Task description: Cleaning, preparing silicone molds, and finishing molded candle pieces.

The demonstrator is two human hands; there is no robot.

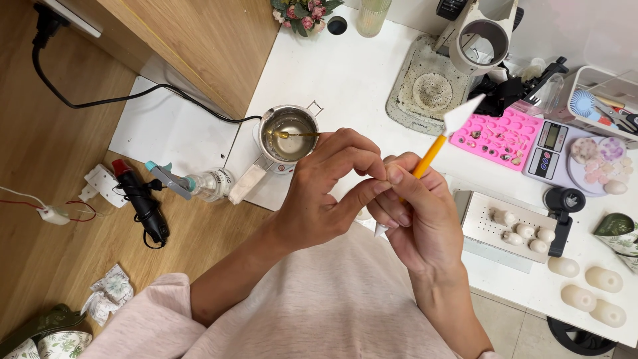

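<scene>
Head view shows an orange-handled tool with a white pointed tip (438, 143) gripped in the right hand (419, 219), held above the white bench's near edge (505, 279). The left hand (325, 193) pinches at the handle's lower part beside the right fingers. Behind them, a small metal melting pot (289, 133) stands near the bench's left edge.

- Your one camera sits on your head and looks steeply down over your chest and lap.
- It is close: your left hand (319, 193) and right hand (415, 213) meet at the middle of the frame and fill much of it.
- Beyond your hands, toward the top edge, lies the white table (352, 73).
- Left of your left hand, the wooden floor (40, 219) shows.
- No second view shares this scene.
</scene>
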